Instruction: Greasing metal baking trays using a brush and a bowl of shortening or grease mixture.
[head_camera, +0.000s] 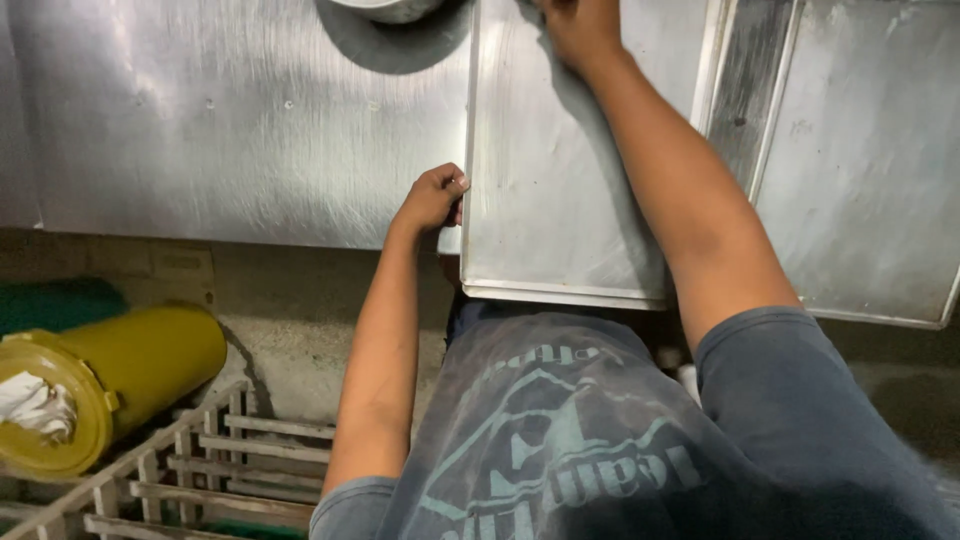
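The right hand (580, 28) is cut off by the top edge, so its fingers cannot be seen. A round metal vessel (388, 8) shows only its lower rim there. The left hand (432, 198) curls its fingertips behind the tray (540, 200) edge (hidden). The yellow bin (100, 385) runs off the left edge.

A scratched steel worktop (220, 120) filled the far side. Near left, a yellow bin (110, 385) lay beside a wooden slatted pallet (200, 470) on concrete floor (300, 330).
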